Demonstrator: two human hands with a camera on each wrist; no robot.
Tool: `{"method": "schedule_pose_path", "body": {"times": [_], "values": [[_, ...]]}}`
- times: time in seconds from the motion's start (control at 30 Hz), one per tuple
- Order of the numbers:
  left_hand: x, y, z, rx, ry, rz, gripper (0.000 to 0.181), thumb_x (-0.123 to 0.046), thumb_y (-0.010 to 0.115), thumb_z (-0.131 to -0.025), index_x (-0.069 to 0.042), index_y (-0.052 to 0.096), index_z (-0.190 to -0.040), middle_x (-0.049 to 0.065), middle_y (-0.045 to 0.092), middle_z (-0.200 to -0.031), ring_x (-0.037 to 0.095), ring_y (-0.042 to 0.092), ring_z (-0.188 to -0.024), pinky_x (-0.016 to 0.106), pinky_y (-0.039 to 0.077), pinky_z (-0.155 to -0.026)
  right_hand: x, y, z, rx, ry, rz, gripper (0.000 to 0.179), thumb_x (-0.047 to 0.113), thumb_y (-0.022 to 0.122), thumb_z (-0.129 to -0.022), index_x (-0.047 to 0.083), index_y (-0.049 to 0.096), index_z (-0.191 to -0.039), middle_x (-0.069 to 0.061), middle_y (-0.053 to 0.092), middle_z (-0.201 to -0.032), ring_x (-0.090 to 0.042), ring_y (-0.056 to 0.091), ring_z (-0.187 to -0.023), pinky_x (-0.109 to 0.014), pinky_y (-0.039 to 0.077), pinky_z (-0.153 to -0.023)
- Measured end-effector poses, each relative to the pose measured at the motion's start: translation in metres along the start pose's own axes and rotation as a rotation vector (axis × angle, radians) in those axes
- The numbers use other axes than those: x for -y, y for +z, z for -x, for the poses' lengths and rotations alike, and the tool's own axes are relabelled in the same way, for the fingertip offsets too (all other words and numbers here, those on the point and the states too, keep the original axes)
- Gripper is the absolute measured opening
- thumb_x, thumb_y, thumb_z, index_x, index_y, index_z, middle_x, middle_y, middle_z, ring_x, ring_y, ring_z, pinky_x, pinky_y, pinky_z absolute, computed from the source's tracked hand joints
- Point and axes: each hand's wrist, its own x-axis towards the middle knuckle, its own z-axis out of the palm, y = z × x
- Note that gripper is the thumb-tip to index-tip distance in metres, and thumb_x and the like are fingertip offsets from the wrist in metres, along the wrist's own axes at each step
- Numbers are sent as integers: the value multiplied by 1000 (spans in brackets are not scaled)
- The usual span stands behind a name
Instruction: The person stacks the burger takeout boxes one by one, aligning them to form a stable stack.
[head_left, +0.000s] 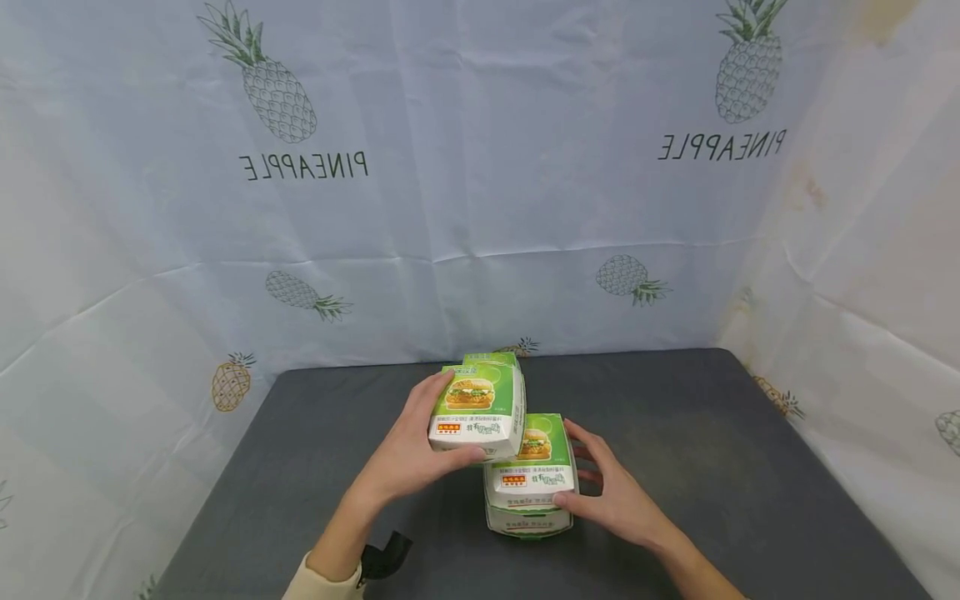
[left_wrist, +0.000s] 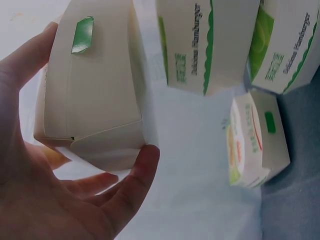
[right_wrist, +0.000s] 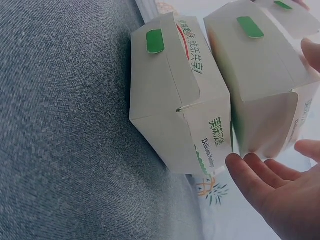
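Observation:
In the head view, my left hand grips a hamburger box with a green and white lid, held up off the table. The left wrist view shows its plain side with a green tab, fingers and thumb around it. My right hand holds the right side of another hamburger box, thumb at its front corner and fingers along its side. That box sits over a lower hamburger box; the right wrist view shows this lower box on the table. The held left box hides part of the stack.
Behind the left-hand box, another hamburger box stands near the back of the dark table. White cloth printed with pineapples hangs at the back and sides. A black strap is by the left wrist.

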Motion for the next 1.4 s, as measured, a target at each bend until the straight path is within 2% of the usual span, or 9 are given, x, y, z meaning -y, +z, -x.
{"method": "schedule_pose_path", "body": {"times": [0.37,0.63,0.87,1.03,1.17,1.4], "values": [[-7,16,0,48,7,-4,108,-52,88,-74,-27,29,-161,-4,23,-162,20,50,-123,45,45,-96,1,0,-1,0,-1,4,87,25,77,-91,25,25,-162,-11,30,-156,-39,38,-138,-58,43,-103],[-12,23,0,62,-2,-11,110,-55,88,-73,-28,28,-162,-2,23,-163,23,48,-128,47,44,-97,3,-2,0,-19,-12,23,87,25,78,-91,27,26,-162,-9,30,-157,-37,39,-137,-54,45,-102],[-15,27,1,50,3,-31,110,-57,87,-73,-29,28,-162,-3,23,-163,26,42,-135,50,43,-101,17,-7,5,-64,-80,50,86,23,76,-93,32,25,-161,-9,24,-161,-42,35,-141,-66,40,-104],[-18,32,1,32,23,-51,110,-59,86,-74,-28,28,-162,2,24,-163,30,37,-140,55,42,-102,32,-9,6,-75,-156,80,85,18,75,-94,36,25,-161,-3,25,-161,-37,34,-143,-60,41,-106],[-20,36,2,30,19,-36,109,-59,85,-74,-27,29,-162,5,23,-163,30,38,-139,56,42,-101,41,-7,3,-58,-196,69,83,16,72,-95,31,26,-162,0,25,-161,-28,33,-144,-52,42,-108],[-25,41,3,43,22,-16,110,-60,84,-76,-27,25,-163,6,20,-165,30,35,-142,57,41,-102,47,-5,-3,-56,-233,46,79,13,68,-97,26,26,-162,-1,26,-160,-11,34,-140,-54,41,-108]]}}
